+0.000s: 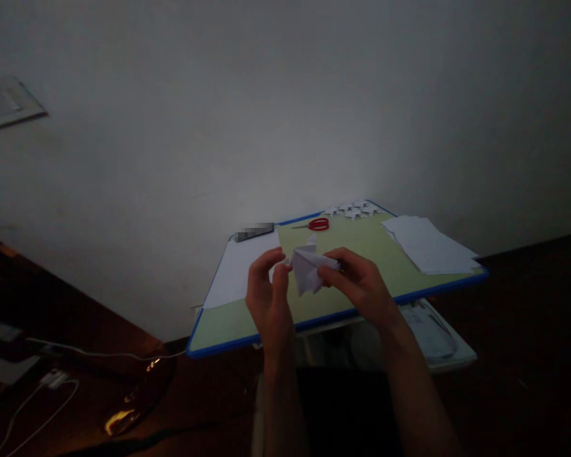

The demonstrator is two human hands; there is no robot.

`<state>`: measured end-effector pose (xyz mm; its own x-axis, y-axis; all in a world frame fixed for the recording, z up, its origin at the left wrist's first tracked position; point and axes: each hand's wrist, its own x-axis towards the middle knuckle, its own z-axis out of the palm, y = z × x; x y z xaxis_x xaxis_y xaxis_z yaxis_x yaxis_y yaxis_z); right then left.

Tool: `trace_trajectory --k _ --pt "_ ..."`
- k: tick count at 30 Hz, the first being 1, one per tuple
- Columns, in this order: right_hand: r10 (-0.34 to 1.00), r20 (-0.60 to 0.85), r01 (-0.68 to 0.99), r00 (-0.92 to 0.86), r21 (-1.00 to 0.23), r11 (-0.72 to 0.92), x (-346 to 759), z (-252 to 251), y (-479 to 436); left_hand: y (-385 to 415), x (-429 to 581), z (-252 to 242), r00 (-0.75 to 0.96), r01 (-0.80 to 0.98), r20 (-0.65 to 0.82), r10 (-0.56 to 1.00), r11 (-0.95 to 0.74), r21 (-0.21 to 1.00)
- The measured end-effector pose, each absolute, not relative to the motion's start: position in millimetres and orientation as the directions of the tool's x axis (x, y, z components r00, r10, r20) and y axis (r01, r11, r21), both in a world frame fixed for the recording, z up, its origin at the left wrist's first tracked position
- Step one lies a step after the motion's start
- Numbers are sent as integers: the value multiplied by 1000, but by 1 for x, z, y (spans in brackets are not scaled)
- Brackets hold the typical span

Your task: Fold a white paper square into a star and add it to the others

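Note:
A partly folded white paper piece [308,269] is held above a green board with a blue rim [342,313]. My left hand [268,293] pinches its left edge with closed fingers. My right hand [359,283] grips its right side, fingers curled round a flap. Both hands hover over the board's near middle.
Red-handled scissors [316,224] lie at the board's far side, beside several small folded paper shapes [354,209]. A stack of white sheets [428,244] sits on the right, one white sheet [242,269] on the left. White cables [52,381] run over the dark floor at left.

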<state>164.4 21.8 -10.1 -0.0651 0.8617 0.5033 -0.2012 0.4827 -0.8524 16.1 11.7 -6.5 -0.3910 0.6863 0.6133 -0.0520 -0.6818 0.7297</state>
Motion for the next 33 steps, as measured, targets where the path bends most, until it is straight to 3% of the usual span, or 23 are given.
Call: trace_trajectory --k 4,7,12,23,33 --pt "841 531 -134 -104 -846 517 175 -9 19 14 7 -9 -204 -205 466 861 -503 840" --pt "828 551 -89 -105 -834 544 178 -9 19 13 5 -12 -172 -174 490 854 -516 839" --pt "818 574 -162 22 -806 570 179 -11 18 13 5 -15 -109 -223 519 848 -530 819" --pt "804 591 -156 61 -790 592 174 -7 16 11 4 -11 -98 -191 543 834 -551 812" --pt "710 702 -67 56 -707 704 174 -10 20 13 8 -9 -237 -231 508 828 -556 798"
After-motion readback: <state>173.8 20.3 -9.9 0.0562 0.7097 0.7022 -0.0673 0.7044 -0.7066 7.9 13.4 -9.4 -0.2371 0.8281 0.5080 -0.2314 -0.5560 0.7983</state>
